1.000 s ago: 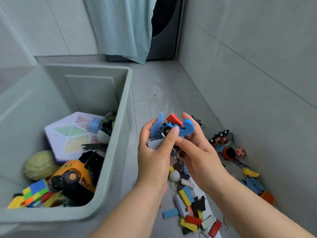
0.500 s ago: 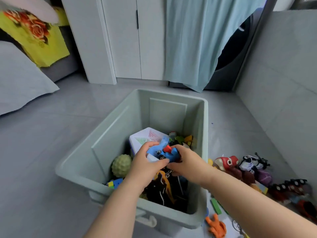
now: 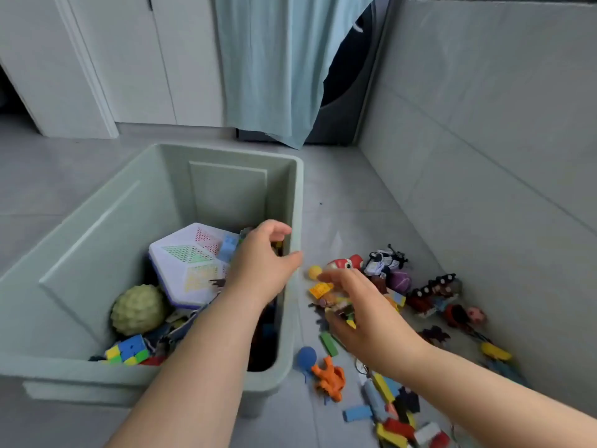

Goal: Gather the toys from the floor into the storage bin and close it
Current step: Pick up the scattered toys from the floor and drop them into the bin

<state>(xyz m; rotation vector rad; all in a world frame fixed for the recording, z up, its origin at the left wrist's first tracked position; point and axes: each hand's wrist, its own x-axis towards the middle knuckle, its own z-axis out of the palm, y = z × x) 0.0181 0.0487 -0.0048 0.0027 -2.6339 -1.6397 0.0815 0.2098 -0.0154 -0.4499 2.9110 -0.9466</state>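
The pale green storage bin (image 3: 295,202) stands open on the floor, holding a white mesh polyhedron (image 3: 190,263), a green bumpy ball (image 3: 139,308), a colourful cube (image 3: 127,350) and other toys. My left hand (image 3: 263,265) hovers over the bin's right rim, fingers loosely curled, holding nothing. My right hand (image 3: 365,315) is over the scattered toys right of the bin, fingers relaxed, above a small yellow-orange figure (image 3: 326,295). On the floor lie an orange figure (image 3: 329,378), a blue ball (image 3: 306,357), a red round toy (image 3: 345,263) and coloured blocks (image 3: 387,412).
A tiled wall (image 3: 484,156) runs close along the right of the toy pile. White cabinet doors (image 3: 129,59) and a hanging light-blue cloth (image 3: 274,66) stand behind the bin. No lid is in view.
Both hands held a bundle of blue and red toys over the bin. The bundle is gone from them now; the right hand has swung out over the floor toys.
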